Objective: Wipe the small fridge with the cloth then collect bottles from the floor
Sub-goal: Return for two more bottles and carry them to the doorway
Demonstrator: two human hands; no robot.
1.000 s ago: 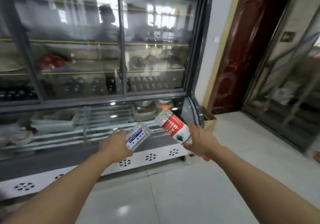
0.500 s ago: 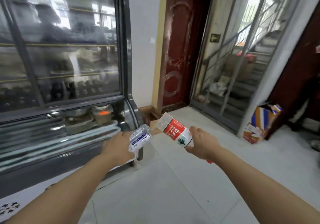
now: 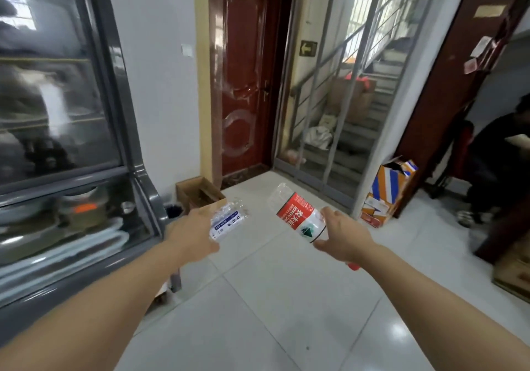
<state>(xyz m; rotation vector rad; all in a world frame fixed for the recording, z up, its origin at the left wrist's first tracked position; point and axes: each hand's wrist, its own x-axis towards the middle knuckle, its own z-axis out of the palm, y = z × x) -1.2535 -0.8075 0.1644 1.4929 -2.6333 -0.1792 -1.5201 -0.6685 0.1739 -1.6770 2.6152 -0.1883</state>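
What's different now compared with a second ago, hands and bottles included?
The view has swung right: the fridge slid to the left edge, and the red door, stairwell and a colourful carton came into sight. Nothing was picked up or let go. The left hand still grips the blue-label bottle, and the right hand the red-label bottle, both held out front.

Eatery, by its glass display fridge (image 3: 60, 130)
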